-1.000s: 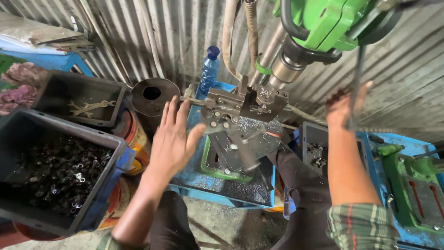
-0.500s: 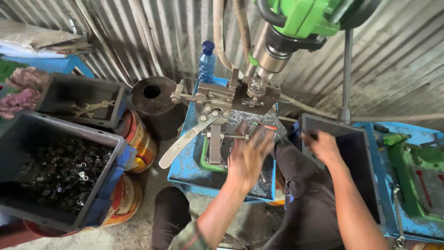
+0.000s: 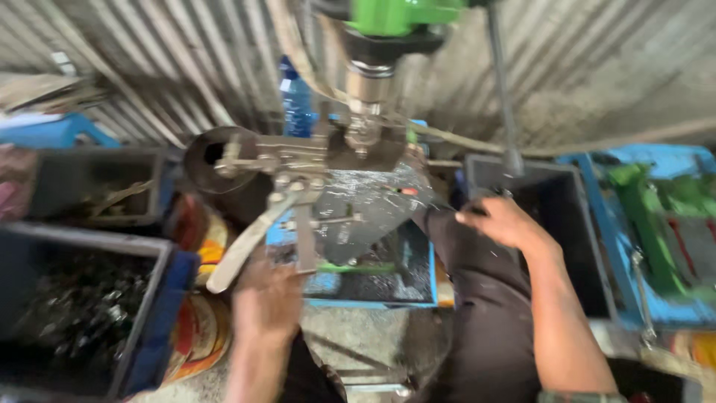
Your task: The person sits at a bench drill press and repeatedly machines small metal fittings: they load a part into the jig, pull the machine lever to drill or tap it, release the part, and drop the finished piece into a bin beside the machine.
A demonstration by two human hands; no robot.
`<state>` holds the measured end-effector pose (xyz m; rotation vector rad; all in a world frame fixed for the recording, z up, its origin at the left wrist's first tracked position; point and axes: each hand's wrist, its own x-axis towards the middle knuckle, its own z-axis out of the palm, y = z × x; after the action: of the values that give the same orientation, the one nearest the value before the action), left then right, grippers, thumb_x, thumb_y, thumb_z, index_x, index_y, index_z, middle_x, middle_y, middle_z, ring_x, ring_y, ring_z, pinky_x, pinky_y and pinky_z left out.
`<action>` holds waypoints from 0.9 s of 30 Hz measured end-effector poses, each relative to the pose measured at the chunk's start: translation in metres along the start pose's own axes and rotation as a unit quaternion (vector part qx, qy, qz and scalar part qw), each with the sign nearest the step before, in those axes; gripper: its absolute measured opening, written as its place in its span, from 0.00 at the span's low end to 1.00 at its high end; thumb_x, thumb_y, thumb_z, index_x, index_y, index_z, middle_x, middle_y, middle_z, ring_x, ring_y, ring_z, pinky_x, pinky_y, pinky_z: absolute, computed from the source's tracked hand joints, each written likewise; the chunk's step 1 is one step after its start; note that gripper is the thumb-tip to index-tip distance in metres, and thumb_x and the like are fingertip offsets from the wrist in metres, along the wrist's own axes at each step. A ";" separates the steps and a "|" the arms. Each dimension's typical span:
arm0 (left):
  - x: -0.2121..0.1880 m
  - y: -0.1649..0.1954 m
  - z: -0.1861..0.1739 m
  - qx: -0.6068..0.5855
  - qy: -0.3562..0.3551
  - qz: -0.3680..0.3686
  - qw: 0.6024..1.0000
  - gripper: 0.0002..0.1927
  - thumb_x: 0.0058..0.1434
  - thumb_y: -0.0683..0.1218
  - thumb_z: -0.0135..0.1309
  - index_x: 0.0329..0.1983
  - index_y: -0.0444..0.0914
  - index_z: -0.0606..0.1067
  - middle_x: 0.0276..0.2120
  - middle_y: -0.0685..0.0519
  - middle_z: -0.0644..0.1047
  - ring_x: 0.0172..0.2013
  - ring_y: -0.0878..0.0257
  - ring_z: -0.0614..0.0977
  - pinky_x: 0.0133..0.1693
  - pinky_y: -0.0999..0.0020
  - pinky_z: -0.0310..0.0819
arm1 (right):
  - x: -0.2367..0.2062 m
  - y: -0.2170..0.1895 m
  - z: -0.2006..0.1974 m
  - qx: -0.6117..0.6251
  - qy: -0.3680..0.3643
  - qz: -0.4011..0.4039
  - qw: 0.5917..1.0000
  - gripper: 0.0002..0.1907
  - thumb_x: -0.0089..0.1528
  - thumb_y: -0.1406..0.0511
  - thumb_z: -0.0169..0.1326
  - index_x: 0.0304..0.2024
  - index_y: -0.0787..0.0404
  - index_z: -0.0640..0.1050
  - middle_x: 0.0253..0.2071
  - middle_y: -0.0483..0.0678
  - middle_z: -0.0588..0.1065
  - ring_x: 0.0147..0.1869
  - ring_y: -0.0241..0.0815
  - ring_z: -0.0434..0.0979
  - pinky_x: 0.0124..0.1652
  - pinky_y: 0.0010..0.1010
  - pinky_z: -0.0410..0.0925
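Observation:
The view is blurred. My left hand (image 3: 268,298) lies palm down below the long silver clamp lever (image 3: 239,254) of a metal jig (image 3: 298,160); its fingertips reach the jig's lower bar, and the grip is unclear. My right hand (image 3: 500,220) rests with fingers curled at the near left rim of a dark bin (image 3: 574,224), above my dark trouser leg. Whether it holds anything is hidden. A green drill press head (image 3: 395,15) with its spindle (image 3: 369,82) hangs over the jig and a wet metal plate (image 3: 365,201).
A blue tray (image 3: 373,287) sits under the jig. At left, a black crate (image 3: 149,313) holds several small metal parts, with another bin (image 3: 89,183) behind it. A round dark can (image 3: 212,153), a blue bottle (image 3: 294,97), a feed lever rod (image 3: 503,89) and a green machine (image 3: 649,216) stand around.
My right hand came down from the feed lever to the right bin's rim. My left hand left the jig plate and dropped down-left to below the clamp lever.

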<state>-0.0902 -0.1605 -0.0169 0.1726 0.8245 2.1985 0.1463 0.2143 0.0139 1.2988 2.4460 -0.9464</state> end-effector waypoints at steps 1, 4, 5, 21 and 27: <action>-0.012 0.029 -0.016 0.019 0.016 0.058 0.998 0.24 0.73 0.56 0.36 0.57 0.33 0.70 0.47 0.36 0.80 0.48 0.45 0.82 0.56 0.54 0.73 | -0.001 0.009 -0.004 0.013 0.056 -0.065 0.996 0.22 0.63 0.51 0.57 0.49 0.60 0.81 0.37 0.55 0.82 0.41 0.50 0.82 0.41 0.41 0.72; -0.021 0.088 -0.039 0.079 0.125 0.143 0.979 0.24 0.73 0.56 0.36 0.57 0.33 0.70 0.47 0.36 0.80 0.47 0.45 0.82 0.56 0.54 0.73 | -0.004 0.058 -0.004 0.162 0.182 -0.125 0.962 0.20 0.66 0.54 0.58 0.46 0.65 0.82 0.37 0.51 0.81 0.40 0.41 0.80 0.39 0.35 0.70; -0.020 0.096 -0.038 0.108 0.130 0.149 0.974 0.23 0.73 0.55 0.37 0.57 0.33 0.70 0.47 0.36 0.80 0.47 0.45 0.82 0.56 0.54 0.73 | -0.006 0.079 0.001 0.288 0.193 -0.066 0.936 0.19 0.66 0.55 0.59 0.45 0.66 0.82 0.35 0.52 0.80 0.38 0.41 0.78 0.37 0.34 0.70; 0.011 -0.096 0.117 0.592 -0.322 -0.005 0.738 0.21 0.71 0.53 0.39 0.56 0.34 0.71 0.46 0.38 0.80 0.45 0.45 0.82 0.52 0.53 0.74 | 0.026 0.231 0.122 0.040 0.270 0.179 0.945 0.35 0.58 0.51 0.65 0.63 0.59 0.73 0.62 0.63 0.71 0.64 0.63 0.71 0.60 0.46 0.67; 0.036 0.000 0.060 0.743 -0.176 0.101 0.638 0.20 0.71 0.52 0.39 0.55 0.35 0.71 0.46 0.38 0.80 0.44 0.45 0.82 0.51 0.53 0.74 | 0.066 0.222 0.122 0.066 0.166 0.264 0.948 0.48 0.59 0.41 0.62 0.72 0.56 0.60 0.71 0.63 0.57 0.75 0.66 0.56 0.65 0.53 0.60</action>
<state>-0.0936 -0.1049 0.0250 1.4604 2.2033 0.9591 0.2723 0.2712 -0.2082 2.1675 2.0714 -0.8002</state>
